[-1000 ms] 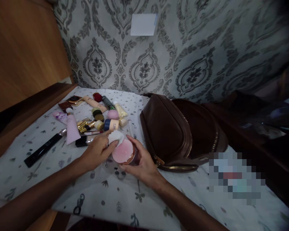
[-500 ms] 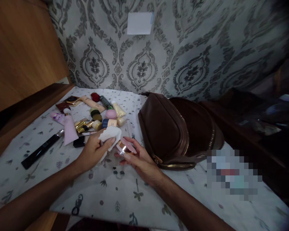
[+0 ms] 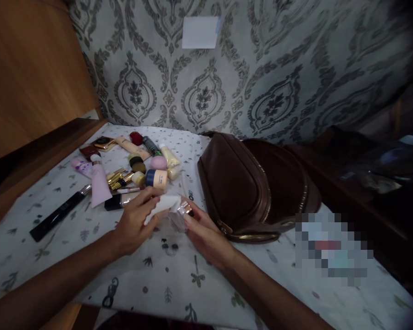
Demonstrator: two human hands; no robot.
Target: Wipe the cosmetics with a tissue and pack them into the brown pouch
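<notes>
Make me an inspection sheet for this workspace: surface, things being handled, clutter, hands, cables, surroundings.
Surface: white sheet with small printed motifs.
Things handled: white wipe and clear jar with a shiny band; they are close together, contact unclear.
Clutter: assorted cosmetics, including a pink tube, navy-and-peach jar and long black item; a pixelated patch hides something at right.
Hands: left hand grips the wipe; right hand holds the clear jar.
Cables: nothing seen.
Surroundings: brown bag on the sheet, patterned wall behind, wooden panel at left; far right too dark to read.
</notes>
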